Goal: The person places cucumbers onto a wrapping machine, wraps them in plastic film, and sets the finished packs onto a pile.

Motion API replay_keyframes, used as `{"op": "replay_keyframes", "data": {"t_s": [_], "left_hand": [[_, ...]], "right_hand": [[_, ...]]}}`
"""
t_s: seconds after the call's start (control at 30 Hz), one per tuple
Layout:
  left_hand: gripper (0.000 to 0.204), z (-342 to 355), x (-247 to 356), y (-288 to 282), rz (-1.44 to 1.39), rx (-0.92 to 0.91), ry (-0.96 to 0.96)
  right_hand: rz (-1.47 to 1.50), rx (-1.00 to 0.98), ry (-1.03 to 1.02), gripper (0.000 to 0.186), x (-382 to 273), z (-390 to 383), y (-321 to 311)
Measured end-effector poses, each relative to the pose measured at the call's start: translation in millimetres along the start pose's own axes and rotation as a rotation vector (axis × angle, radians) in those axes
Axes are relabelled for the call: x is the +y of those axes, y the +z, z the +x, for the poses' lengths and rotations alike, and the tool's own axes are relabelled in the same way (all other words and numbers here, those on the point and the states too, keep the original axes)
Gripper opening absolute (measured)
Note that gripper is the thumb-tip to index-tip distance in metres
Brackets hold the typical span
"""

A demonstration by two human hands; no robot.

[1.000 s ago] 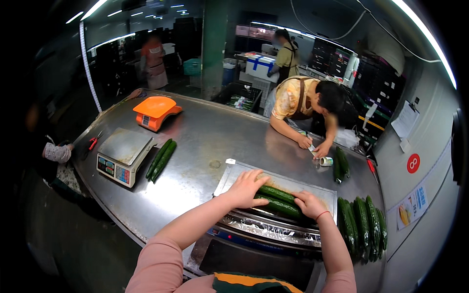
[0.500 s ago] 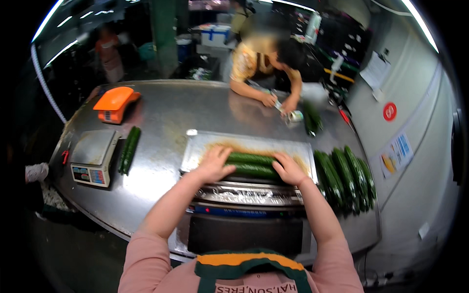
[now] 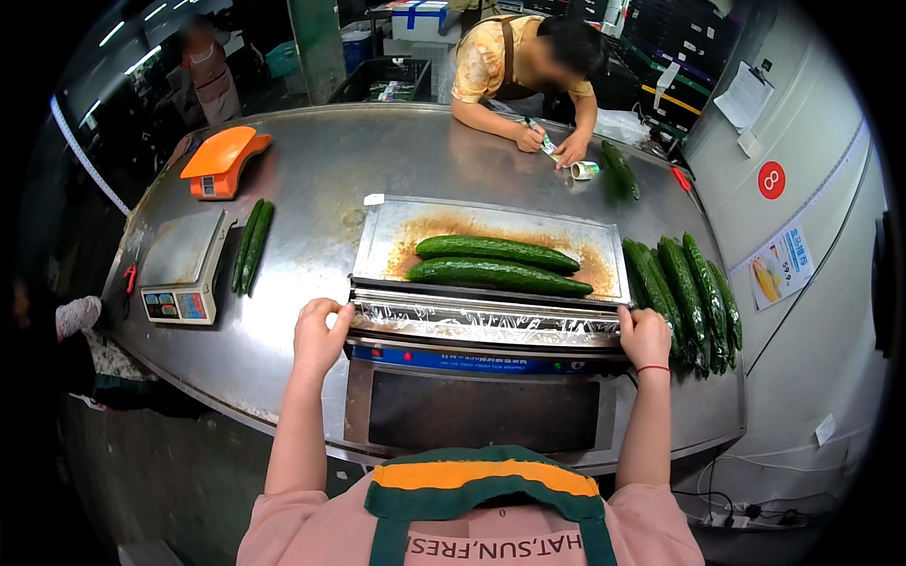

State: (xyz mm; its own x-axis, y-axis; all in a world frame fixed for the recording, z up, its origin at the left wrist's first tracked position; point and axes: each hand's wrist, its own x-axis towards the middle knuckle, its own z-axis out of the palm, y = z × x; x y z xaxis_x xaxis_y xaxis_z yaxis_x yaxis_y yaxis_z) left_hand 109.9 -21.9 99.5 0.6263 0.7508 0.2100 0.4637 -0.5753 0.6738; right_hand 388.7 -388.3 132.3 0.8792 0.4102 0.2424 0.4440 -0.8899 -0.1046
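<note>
My left hand (image 3: pixel 319 337) and my right hand (image 3: pixel 646 335) are closed at opposite ends of the film wrapper's front bar. Clear cling film (image 3: pixel 491 319) stretches wrinkled between them, its edges seeming to run into my fingers. Just beyond, two long green cucumbers (image 3: pixel 495 264) lie side by side on the wrapper's metal tray (image 3: pixel 377 247), apart from both hands. Below the bar runs a blue control strip (image 3: pixel 491 360) with a dark hot plate (image 3: pixel 483 412) nearer me.
Several cucumbers (image 3: pixel 681 297) lie right of the wrapper. A weighing scale (image 3: pixel 181 250), two cucumbers (image 3: pixel 252 247) and an orange scale (image 3: pixel 224 162) stand left. Across the steel table (image 3: pixel 311 189), a co-worker (image 3: pixel 510 71) handles labels near a label roll (image 3: pixel 584 170) and more cucumbers (image 3: pixel 618 172).
Both hands have let go of the two cucumbers on the tray and moved back toward me, apart to the wrapper's ends, where they have closed. My view has shifted slightly.
</note>
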Motion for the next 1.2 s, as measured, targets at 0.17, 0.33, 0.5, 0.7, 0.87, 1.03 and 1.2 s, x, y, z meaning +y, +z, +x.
{"op": "replay_keyframes", "data": {"t_s": [0.17,0.33,0.5,0.7,0.87,1.03,1.2], "left_hand": [[0.031,-1.2,13.5,21.7,0.066,0.031,-0.052],[0.029,4.5,10.8,33.5,0.143,0.035,-0.021],[0.022,6.4,25.8,8.9,0.031,0.025,0.058],[0.022,21.1,38.5,-23.6,-1.461,-0.422,-0.376],[0.02,107.1,86.1,14.5,-1.605,-0.06,-0.307],[0.029,129.6,53.6,73.6,-1.114,-0.244,-0.295],[0.071,95.8,65.8,55.5,0.089,-0.531,0.616]], "right_hand": [[-0.256,-0.03,0.085,0.057,-20.8,-3.5,2.5],[0.108,-0.313,0.126,0.041,-25.1,5.3,-1.7],[0.743,-0.305,0.112,0.024,-1.3,7.2,7.9],[1.916,-0.322,0.292,0.019,-5.7,18.1,-21.0],[1.927,-0.039,0.235,0.02,-45.1,103.5,0.3],[1.443,-0.22,0.135,0.019,-57.4,111.7,64.7],[0.733,-0.16,-0.473,0.032,-55.2,71.8,46.0]]}}
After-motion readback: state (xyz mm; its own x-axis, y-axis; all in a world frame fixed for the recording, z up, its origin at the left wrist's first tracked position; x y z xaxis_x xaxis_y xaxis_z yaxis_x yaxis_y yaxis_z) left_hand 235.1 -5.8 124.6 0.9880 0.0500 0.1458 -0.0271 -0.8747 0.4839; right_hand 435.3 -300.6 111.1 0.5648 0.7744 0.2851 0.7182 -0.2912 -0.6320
